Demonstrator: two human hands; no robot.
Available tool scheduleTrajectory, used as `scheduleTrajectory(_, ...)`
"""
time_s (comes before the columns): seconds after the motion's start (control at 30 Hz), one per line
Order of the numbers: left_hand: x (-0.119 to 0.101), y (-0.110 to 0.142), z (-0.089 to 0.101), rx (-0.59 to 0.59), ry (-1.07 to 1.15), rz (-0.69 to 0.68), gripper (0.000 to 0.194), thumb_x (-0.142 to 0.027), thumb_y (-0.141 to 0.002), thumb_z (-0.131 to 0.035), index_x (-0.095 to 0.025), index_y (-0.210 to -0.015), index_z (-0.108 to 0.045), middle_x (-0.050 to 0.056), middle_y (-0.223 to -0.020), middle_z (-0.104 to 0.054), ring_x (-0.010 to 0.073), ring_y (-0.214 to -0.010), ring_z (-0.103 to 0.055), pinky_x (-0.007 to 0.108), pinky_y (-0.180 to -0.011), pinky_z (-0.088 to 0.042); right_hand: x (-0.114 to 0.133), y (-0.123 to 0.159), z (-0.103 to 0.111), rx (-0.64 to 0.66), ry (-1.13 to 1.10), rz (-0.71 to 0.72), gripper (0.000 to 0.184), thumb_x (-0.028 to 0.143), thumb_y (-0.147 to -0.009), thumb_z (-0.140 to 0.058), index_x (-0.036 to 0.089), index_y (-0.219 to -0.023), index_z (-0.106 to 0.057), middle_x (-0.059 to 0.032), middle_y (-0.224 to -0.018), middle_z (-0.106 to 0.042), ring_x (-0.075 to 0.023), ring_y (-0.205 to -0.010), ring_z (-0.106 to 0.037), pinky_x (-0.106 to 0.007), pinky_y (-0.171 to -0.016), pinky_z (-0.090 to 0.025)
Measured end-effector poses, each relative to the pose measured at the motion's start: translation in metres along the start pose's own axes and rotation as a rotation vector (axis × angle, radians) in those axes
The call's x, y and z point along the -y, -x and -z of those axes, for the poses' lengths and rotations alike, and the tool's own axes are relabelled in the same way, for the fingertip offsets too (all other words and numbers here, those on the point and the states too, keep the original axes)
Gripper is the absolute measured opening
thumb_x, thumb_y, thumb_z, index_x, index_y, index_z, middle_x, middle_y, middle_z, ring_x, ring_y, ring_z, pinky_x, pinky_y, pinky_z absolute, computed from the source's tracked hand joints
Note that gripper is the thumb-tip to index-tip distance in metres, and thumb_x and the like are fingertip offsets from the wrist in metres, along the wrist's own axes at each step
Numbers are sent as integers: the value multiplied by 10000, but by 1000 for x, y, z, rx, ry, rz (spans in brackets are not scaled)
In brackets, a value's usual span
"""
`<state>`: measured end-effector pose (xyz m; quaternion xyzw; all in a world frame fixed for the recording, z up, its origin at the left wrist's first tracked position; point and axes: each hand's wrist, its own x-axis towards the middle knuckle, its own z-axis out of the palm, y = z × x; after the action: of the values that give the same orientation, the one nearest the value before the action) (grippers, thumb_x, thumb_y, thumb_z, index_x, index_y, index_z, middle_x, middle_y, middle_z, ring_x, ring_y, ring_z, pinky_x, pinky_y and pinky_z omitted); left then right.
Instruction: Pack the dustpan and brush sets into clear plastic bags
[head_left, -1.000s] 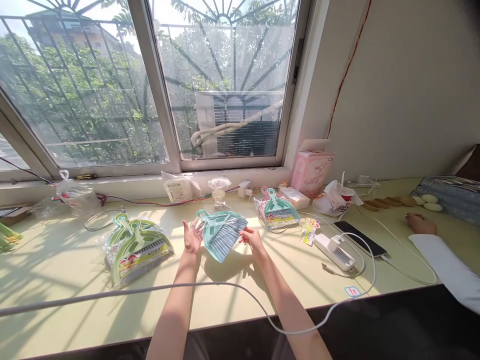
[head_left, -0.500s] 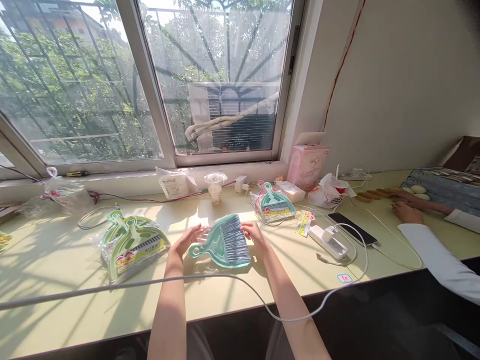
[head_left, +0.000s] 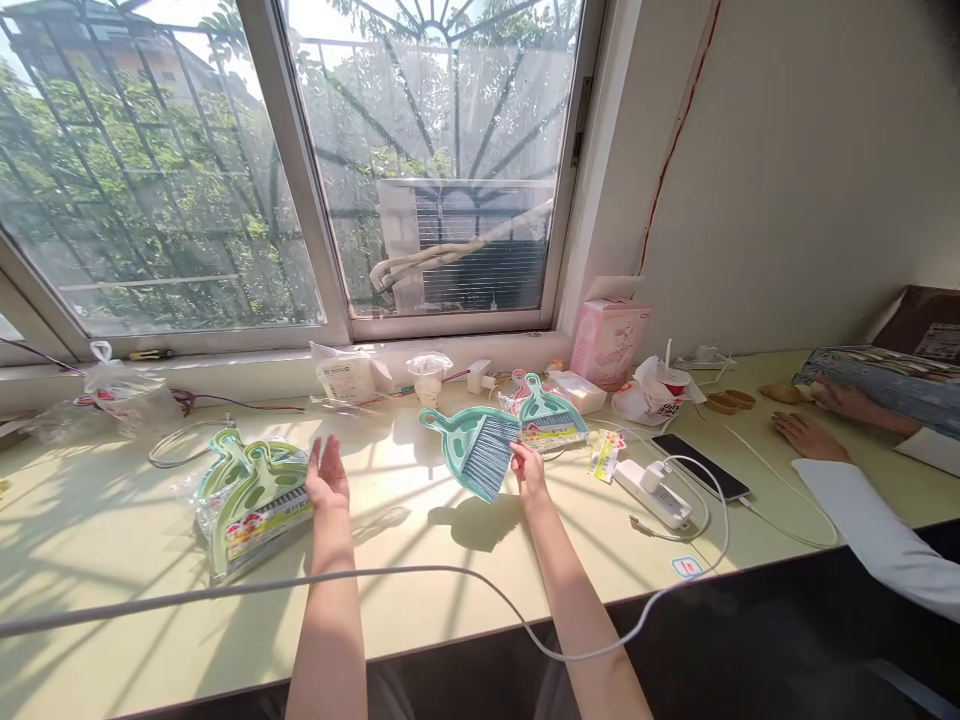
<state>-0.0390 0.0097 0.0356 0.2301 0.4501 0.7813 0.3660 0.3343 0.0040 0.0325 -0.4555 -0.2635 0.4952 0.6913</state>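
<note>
Pinching one teal dustpan-and-brush set (head_left: 486, 455), apparently unwrapped, above the table (head_left: 420, 622), the right hand (head_left: 531, 473) acts alone, the left hand (head_left: 328, 482) open and empty, while green dustpan sets (head_left: 259, 515) at left lie bagged.

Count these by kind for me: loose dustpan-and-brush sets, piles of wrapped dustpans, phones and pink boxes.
Loose dustpan-and-brush set, held in the right hand: 1
Piles of wrapped dustpans, the left pile and the right pile: 2
Phone: 1
Pink box: 1
Total: 5
</note>
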Motion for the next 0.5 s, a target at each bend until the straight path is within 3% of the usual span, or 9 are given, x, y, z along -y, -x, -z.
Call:
scheduleTrajectory(0.07, -3, -1, -1, -65, 132, -11, 940, -827, -1091, -407, -245, -1829, -435, 198, -1929, -440, 317, -1762, -490, 503, -1361, -519, -4, -2, 0, -73, -85, -9, 480, 339, -670, -947, 283, -636, -472, 131, -489, -389, -62, -447, -311, -227, -467, -252)
scheduleTrajectory(0.13, 0, 8, -12, 27, 127, 77, 1097, -923, -1069, -292, -216, -1907, -245, 216, -2012, -206, 341, -1840, -325, 544, -1432, -415, -9, -3, -1, -104, -117, -16, 518, 343, -684, -958, 286, -640, -445, 133, -487, -380, -59, -445, -307, -215, -460, -253)
scheduleTrajectory(0.17, 3, 17, -21, 113, 80, 138, 1144, -949, -1055, -308, -191, -1909, -232, 239, -2011, -184, 356, -1853, -281, 556, -1449, -379, -11, -3, -2, -107, -120, -16, 516, 347, -690, -962, 287, -646, -451, 134, -486, -381, -61, -443, -308, -213, -457, -255)
scheduleTrajectory(0.27, 25, 49, -53, 490, -140, 295, 1087, -891, -1030, -599, -177, -1834, -440, 277, -1940, -371, 386, -1846, -300, 573, -1471, -324, -14, -1, -5, -65, -97, -40, 449, 343, -682, -958, 278, -668, -513, 131, -477, -393, -63, -438, -306, -211, -445, -235)
scheduleTrajectory(0.37, 53, 80, -75, 799, -273, 432, 1000, -842, -886, -864, -228, -1654, -681, 253, -1793, -608, 465, -1758, -463, 635, -1443, -371, -17, 4, -9, 7, -53, -88, 343, 304, -670, -934, 249, -723, -599, 131, -506, -412, -54, -439, -308, -197, -443, -218)
scheduleTrajectory(0.43, 67, 91, -82, 827, -300, 455, 933, -830, -767, -960, -232, -1463, -792, 238, -1631, -750, 503, -1646, -592, 638, -1396, -444, -19, 6, -12, 43, 0, -125, 287, 276, -685, -912, 233, -783, -645, 115, -557, -469, -56, -446, -340, -188, -443, -241)
scheduleTrajectory(0.5, 72, 93, -85, 729, -302, 396, 883, -851, -694, -974, -219, -1292, -825, 239, -1475, -826, 530, -1548, -666, 639, -1340, -501, -22, 8, -14, 73, 78, -176, 240, 254, -711, -879, 221, -846, -684, 65, -643, -595, -70, -460, -417, -195, -450, -301)
